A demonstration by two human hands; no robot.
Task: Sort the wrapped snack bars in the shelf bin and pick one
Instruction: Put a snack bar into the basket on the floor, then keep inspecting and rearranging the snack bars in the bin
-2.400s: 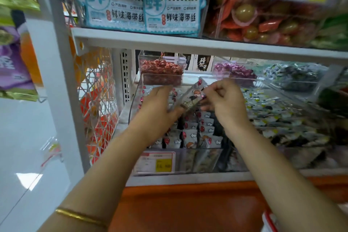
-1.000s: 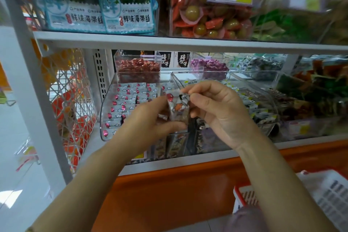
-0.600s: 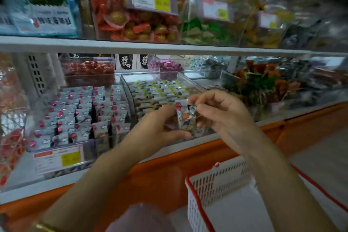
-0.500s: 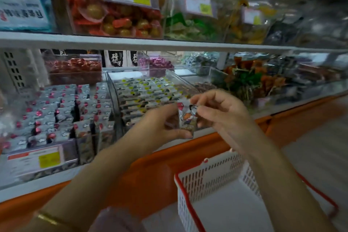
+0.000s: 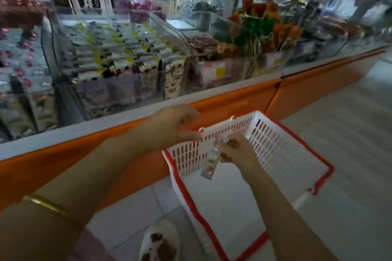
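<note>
Your right-hand fingertips point(image 5: 228, 143) pinch the top edge of one wrapped snack bar point(image 5: 210, 162), so the packet hangs down inside the white shopping basket point(image 5: 280, 140), just above its floor and close to the near slatted wall. The risk here, as a judgement: you hold only the thin seal of a slick wrapper, so the bar could slip free early, or swing against the wall slats and catch a corner in one of them. It could also tip out over the red rim if you let go while the packet is still swaying. The frame is blurred from head motion, so how much of the seal sits between your fingers cannot be told

Your right hand point(image 5: 237, 152) is curled, knuckles up, wrist bent slightly down, forearm reaching forward into the basket from the lower right

Your left hand point(image 5: 169, 127) hovers at the basket's far-left corner, fingers loosely together and bent, thumb underneath; whether it grips the rim or only rests beside it cannot be told. A gold bangle point(image 5: 48, 207) circles that forearm

Behind, the clear shelf bin point(image 5: 118, 55) of remaining bars sits on the white shelf above the orange base
</note>
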